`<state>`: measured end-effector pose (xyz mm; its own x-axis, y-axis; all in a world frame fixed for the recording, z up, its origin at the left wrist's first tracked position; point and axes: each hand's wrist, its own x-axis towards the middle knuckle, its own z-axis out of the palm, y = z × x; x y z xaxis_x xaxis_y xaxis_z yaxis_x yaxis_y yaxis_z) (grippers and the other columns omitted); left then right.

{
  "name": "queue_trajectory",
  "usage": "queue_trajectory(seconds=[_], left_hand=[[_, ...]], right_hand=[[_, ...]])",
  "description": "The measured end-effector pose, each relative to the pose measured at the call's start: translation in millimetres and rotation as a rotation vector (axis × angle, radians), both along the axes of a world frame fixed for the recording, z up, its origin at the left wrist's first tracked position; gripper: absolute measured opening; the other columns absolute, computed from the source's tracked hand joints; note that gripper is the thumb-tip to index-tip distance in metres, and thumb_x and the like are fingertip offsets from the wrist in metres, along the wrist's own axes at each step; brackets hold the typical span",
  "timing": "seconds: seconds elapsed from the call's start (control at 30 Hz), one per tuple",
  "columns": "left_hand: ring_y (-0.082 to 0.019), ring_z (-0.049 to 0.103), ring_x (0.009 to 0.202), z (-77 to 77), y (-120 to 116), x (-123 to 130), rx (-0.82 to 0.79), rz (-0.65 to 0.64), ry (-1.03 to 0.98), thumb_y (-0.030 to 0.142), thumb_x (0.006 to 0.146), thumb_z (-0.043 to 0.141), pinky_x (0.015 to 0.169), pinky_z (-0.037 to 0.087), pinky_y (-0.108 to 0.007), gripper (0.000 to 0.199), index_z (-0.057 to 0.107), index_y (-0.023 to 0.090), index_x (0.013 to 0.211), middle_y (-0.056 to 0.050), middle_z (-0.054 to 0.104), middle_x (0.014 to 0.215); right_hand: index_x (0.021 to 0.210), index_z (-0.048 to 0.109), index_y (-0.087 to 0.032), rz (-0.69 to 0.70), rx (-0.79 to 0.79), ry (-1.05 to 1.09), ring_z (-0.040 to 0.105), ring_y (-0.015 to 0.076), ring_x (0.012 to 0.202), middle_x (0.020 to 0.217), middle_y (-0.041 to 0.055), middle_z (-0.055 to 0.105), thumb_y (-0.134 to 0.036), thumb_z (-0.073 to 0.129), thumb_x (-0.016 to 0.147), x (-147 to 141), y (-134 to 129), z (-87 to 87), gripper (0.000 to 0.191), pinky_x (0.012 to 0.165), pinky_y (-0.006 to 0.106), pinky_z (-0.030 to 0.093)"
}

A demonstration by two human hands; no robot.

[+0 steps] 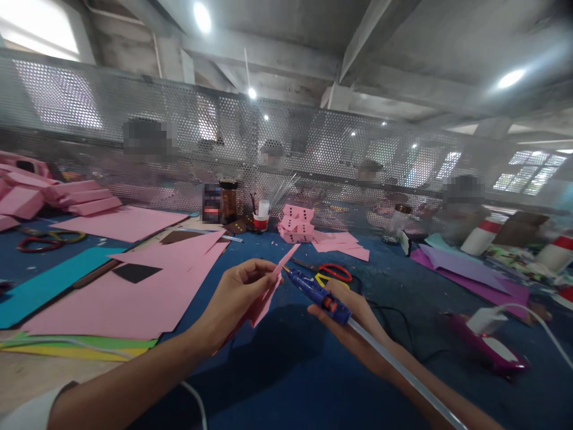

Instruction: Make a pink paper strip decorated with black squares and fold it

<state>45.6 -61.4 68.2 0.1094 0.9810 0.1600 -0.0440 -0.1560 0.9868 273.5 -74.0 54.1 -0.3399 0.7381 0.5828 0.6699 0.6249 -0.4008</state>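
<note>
Blue table (277, 370); red-handled scissors (335, 273) behind glue gun (313, 289).

Perforated metal partition (242, 137) spans the far side of the blue table (286, 382). Just this side of it: amber-brown jar (229, 203), dark lid; red-and-white cup (260, 223) with thin items. Table, left: teal sheet (58, 280). Right: purple sheets (470, 275); nearer, magenta device (505, 358), white adapter (486, 321) on it, white cable (544, 322) running off rightward. Overhead: lit ceiling lamp (202, 17).
</note>
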Motion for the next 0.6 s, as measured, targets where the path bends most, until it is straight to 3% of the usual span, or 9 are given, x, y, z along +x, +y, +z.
queue_trajectory(seconds=[0.6], left_hand=[[-0.015,0.060,0.072,1.4,0.7,1.0,0.012,0.026,0.012,0.040,0.076,0.073,0.064,0.043,-0.023,0.022,0.072,0.020,0.086,-0.002,0.071,0.080]], right_hand=[[0.078,0.052,-0.021,-0.043,0.040,-0.032,0.056,0.0126,0.058,0.071,-0.0018,0.058,-0.044,0.059,0.086,1.0,2.0,-3.7,0.025,0.051,0.022,0.038]])
